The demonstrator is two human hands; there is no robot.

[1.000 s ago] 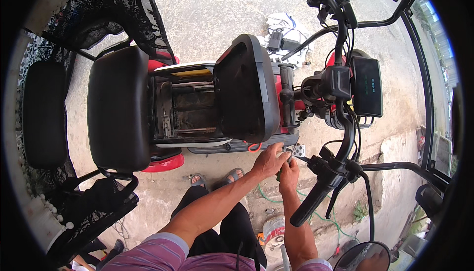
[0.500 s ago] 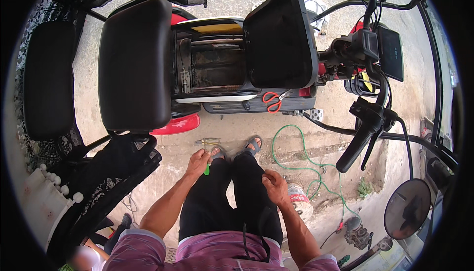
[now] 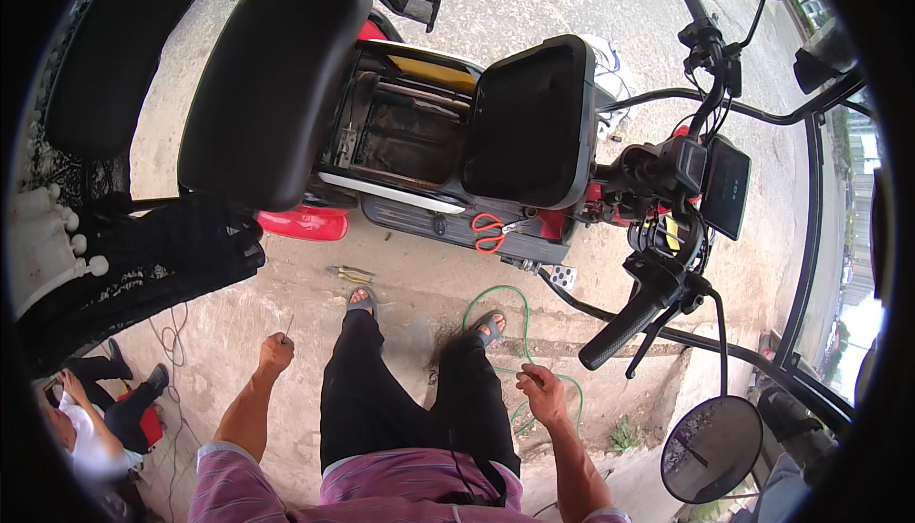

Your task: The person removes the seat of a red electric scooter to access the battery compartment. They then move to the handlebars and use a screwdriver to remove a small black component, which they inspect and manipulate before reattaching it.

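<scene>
My left hand is closed around a screwdriver, its thin shaft pointing up; the handle is hidden in the fist. To the right, my right hand hangs near my leg with curled fingers, and what they hold, if anything, is too small to make out. Ahead stands a three-wheeler with its front seat tipped up beside an uncovered compartment. Red-handled scissors lie on its dark footboard. Pliers with yellowish handles rest on the ground close to my left foot.
A green hose loops around my right foot. The handlebar grip and a round mirror jut out at the right. Black fabric hangs at the left, and a person sits beyond it near cables on the ground.
My view has turned, and I have stepped with my feet wider apart. Both hands have swung outward from my legs. The screwdriver's green handle, visible before, is now hidden.
</scene>
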